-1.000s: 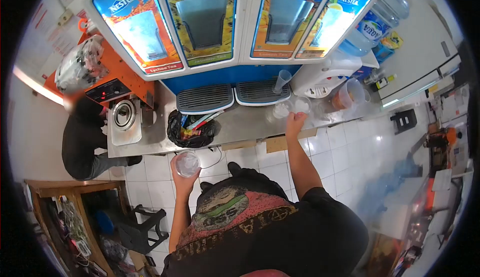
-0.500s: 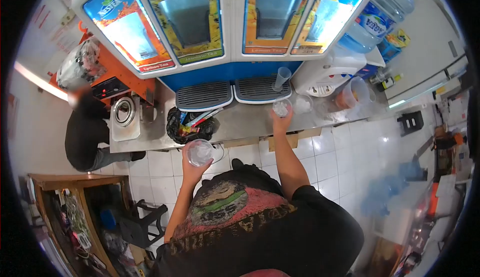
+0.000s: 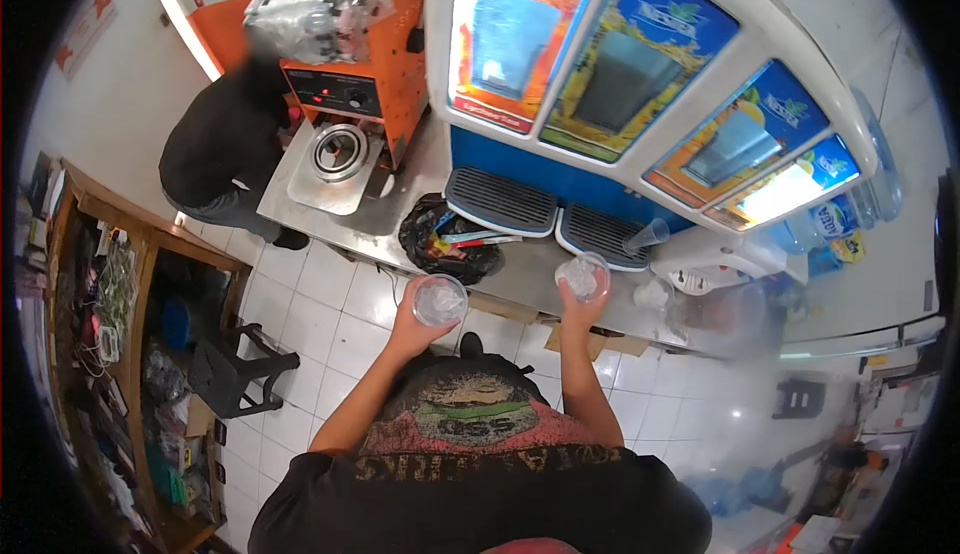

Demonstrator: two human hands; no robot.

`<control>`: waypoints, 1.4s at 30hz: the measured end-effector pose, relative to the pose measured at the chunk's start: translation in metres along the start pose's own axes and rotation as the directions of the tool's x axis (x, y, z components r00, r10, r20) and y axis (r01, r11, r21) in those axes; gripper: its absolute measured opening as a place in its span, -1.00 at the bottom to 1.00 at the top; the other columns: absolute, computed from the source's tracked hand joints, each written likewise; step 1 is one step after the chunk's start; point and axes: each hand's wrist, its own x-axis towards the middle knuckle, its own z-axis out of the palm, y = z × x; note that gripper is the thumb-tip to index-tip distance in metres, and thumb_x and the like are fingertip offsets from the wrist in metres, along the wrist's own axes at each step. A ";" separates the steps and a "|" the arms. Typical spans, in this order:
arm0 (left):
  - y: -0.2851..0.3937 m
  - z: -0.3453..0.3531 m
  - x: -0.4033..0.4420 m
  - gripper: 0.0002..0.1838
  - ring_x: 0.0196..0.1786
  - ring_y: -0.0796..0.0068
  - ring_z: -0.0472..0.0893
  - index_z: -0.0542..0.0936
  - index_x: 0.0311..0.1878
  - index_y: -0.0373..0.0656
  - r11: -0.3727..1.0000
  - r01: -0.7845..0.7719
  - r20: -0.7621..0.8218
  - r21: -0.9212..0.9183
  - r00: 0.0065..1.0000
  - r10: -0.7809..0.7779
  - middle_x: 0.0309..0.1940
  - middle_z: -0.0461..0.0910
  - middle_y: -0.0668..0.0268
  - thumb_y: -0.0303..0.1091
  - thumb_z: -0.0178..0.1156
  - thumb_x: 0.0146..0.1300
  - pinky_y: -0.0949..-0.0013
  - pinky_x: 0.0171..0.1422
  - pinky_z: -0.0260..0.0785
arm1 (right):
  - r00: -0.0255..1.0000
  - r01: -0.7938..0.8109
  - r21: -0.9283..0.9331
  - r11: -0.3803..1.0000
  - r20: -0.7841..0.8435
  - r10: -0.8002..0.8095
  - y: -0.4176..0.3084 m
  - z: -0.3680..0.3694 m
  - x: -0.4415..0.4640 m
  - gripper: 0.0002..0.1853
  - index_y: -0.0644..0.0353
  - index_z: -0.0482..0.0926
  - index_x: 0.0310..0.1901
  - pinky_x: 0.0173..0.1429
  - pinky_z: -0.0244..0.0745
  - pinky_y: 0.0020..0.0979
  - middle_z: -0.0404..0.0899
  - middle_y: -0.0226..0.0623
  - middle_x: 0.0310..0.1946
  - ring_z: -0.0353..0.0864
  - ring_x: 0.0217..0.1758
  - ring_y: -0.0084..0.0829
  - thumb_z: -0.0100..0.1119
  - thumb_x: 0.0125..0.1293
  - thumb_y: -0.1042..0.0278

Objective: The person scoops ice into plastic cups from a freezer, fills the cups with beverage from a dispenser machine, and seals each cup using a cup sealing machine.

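My left hand [image 3: 408, 330] is wrapped round a clear plastic cup [image 3: 439, 301] with ice in it, just in front of the counter edge. Held in my right hand [image 3: 580, 308] is another clear cup [image 3: 583, 277], also with ice, near the front of the right drip tray [image 3: 603, 238]. A third cup of ice [image 3: 652, 295] stands on the steel counter to the right of my right hand. On the right drip tray rests a small clear measuring cup [image 3: 650, 235]. A black plastic bag [image 3: 420, 234] with wrappers lies behind my left hand.
A drink dispenser [image 3: 630, 64] rises behind the trays. At the left stands an orange sealing machine [image 3: 345, 89], with a person in black [image 3: 220, 139] beside it. A white water dispenser [image 3: 712, 262] is at the right. A dark stool [image 3: 240, 369] stands on the floor.
The view has swung left. My right hand has left the counter's cup of ice and now holds another cup, lifted and nearer my left hand. My left hand still holds its cup.
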 end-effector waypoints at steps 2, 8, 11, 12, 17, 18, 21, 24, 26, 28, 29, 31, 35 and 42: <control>-0.009 -0.022 -0.003 -0.07 0.23 0.22 0.50 0.27 0.28 -0.17 0.999 0.002 -0.021 -0.049 1.000 -0.003 0.14 0.50 0.13 -0.46 0.59 -0.19 0.20 0.37 0.32 | 0.998 0.068 0.042 0.997 0.015 -0.069 -0.031 0.034 -0.005 -0.12 0.28 0.24 0.31 0.41 0.24 -0.20 0.33 -0.10 0.23 0.33 0.32 -0.24 0.56 -0.04 0.43; -0.031 -0.093 -0.007 -0.07 0.21 0.27 0.50 0.28 0.29 -0.19 0.997 0.019 -0.082 -0.081 0.996 -0.025 0.12 0.52 0.16 -0.48 0.58 -0.19 0.23 0.35 0.33 | 0.971 0.185 0.153 0.971 0.126 -0.205 -0.081 0.145 -0.017 -0.11 0.25 0.21 0.32 0.39 0.25 -0.21 0.34 -0.16 0.16 0.35 0.29 -0.27 0.56 -0.04 0.44; -0.041 -0.125 -0.009 -0.07 0.21 0.27 0.49 0.29 0.28 -0.19 1.000 -0.016 -0.086 0.004 0.996 0.017 0.12 0.52 0.17 -0.47 0.58 -0.20 0.23 0.35 0.33 | 0.953 0.217 0.186 0.958 0.172 -0.249 -0.082 0.178 -0.014 -0.10 0.24 0.20 0.31 0.39 0.26 -0.24 0.34 -0.16 0.16 0.36 0.28 -0.27 0.56 -0.04 0.44; -0.046 -0.134 -0.009 -0.08 0.21 0.27 0.48 0.29 0.28 -0.19 1.000 0.005 -0.080 0.000 0.997 -0.005 0.13 0.50 0.16 -0.46 0.58 -0.20 0.23 0.35 0.32 | 0.948 0.229 0.170 0.958 0.185 -0.260 -0.087 0.187 -0.011 -0.10 0.24 0.19 0.31 0.38 0.27 -0.26 0.35 -0.16 0.15 0.37 0.27 -0.27 0.56 -0.05 0.44; -0.059 -0.163 -0.014 -0.10 0.21 0.26 0.46 0.29 0.27 -0.19 0.999 -0.011 -0.152 -0.030 0.988 0.007 0.14 0.49 0.15 -0.46 0.57 -0.18 0.21 0.36 0.29 | 0.949 0.254 0.179 0.951 0.145 -0.281 -0.089 0.225 0.018 -0.08 0.25 0.17 0.29 0.36 0.29 -0.26 0.39 -0.13 0.11 0.40 0.24 -0.26 0.57 -0.08 0.44; -0.061 -0.167 -0.014 -0.10 0.22 0.25 0.46 0.28 0.27 -0.19 0.999 -0.027 -0.169 -0.039 0.985 0.021 0.14 0.49 0.15 -0.46 0.57 -0.18 0.20 0.37 0.29 | 0.952 0.242 0.172 0.955 0.146 -0.268 -0.089 0.231 0.024 -0.07 0.26 0.16 0.29 0.34 0.31 -0.25 0.39 -0.11 0.10 0.41 0.23 -0.25 0.58 -0.09 0.44; -0.070 -0.176 -0.013 -0.09 0.22 0.23 0.46 0.27 0.28 -0.20 0.999 -0.028 -0.178 -0.043 0.984 0.019 0.14 0.49 0.14 -0.46 0.57 -0.18 0.20 0.37 0.28 | 0.948 0.272 0.086 0.959 0.149 -0.282 -0.088 0.244 0.039 -0.06 0.28 0.13 0.26 0.30 0.35 -0.23 0.40 -0.07 0.07 0.44 0.17 -0.24 0.59 -0.11 0.42; -0.076 -0.181 -0.015 -0.09 0.22 0.22 0.47 0.27 0.28 -0.21 0.999 -0.030 -0.200 -0.021 0.979 0.025 0.13 0.49 0.13 -0.46 0.57 -0.17 0.19 0.38 0.28 | 0.961 0.251 0.041 0.967 0.113 -0.254 -0.083 0.252 0.046 -0.06 0.30 0.15 0.28 0.30 0.38 -0.25 0.39 -0.07 0.11 0.43 0.19 -0.24 0.59 -0.08 0.40; -0.083 -0.183 -0.014 -0.08 0.22 0.21 0.47 0.26 0.28 -0.22 0.998 -0.042 -0.191 -0.053 0.981 0.032 0.12 0.49 0.13 -0.46 0.57 -0.18 0.18 0.38 0.28 | 0.954 0.279 0.036 0.960 0.101 -0.281 -0.083 0.255 0.051 -0.05 0.30 0.15 0.29 0.30 0.38 -0.25 0.39 -0.08 0.11 0.44 0.19 -0.24 0.59 -0.09 0.40; -0.085 -0.185 -0.012 -0.08 0.22 0.22 0.47 0.27 0.28 -0.22 0.998 -0.038 -0.194 -0.048 0.981 0.028 0.12 0.49 0.14 -0.45 0.57 -0.18 0.18 0.37 0.28 | 0.947 0.307 0.033 0.951 0.089 -0.309 -0.088 0.258 0.057 -0.05 0.30 0.16 0.30 0.31 0.37 -0.24 0.39 -0.09 0.12 0.44 0.18 -0.24 0.59 -0.10 0.40; -0.085 -0.187 -0.013 -0.08 0.22 0.22 0.47 0.27 0.28 -0.22 0.999 -0.030 -0.194 -0.036 0.981 0.023 0.12 0.49 0.14 -0.45 0.58 -0.18 0.18 0.37 0.28 | 0.952 0.292 0.032 0.956 0.091 -0.294 -0.090 0.258 0.059 -0.02 0.29 0.14 0.32 0.31 0.36 -0.23 0.39 -0.07 0.16 0.44 0.21 -0.20 0.59 -0.12 0.41; -0.086 -0.190 -0.012 -0.08 0.22 0.22 0.47 0.27 0.28 -0.22 0.998 -0.024 -0.192 -0.049 0.981 0.014 0.12 0.49 0.14 -0.45 0.58 -0.18 0.18 0.37 0.28 | 0.957 0.273 0.024 0.962 0.093 -0.274 -0.089 0.257 0.063 0.01 0.28 0.13 0.34 0.32 0.35 -0.22 0.38 -0.04 0.19 0.44 0.24 -0.16 0.59 -0.14 0.42; -0.090 -0.195 -0.010 -0.09 0.22 0.22 0.46 0.27 0.27 -0.22 0.999 -0.020 -0.190 -0.034 0.982 0.013 0.12 0.49 0.14 -0.45 0.58 -0.19 0.19 0.36 0.28 | 0.950 0.281 0.054 0.958 0.124 -0.286 -0.076 0.260 0.075 0.07 0.25 0.10 0.38 0.35 0.33 -0.22 0.38 -0.02 0.23 0.44 0.27 -0.15 0.61 -0.16 0.39; -0.091 -0.201 -0.004 -0.09 0.24 0.22 0.44 0.25 0.28 -0.20 0.999 -0.018 -0.168 -0.028 0.986 0.014 0.14 0.47 0.13 -0.47 0.57 -0.16 0.18 0.39 0.26 | 0.957 0.268 0.032 0.963 0.107 -0.270 -0.084 0.258 0.070 -0.06 0.24 0.21 0.27 0.30 0.36 -0.28 0.42 -0.14 0.08 0.45 0.16 -0.26 0.62 -0.13 0.38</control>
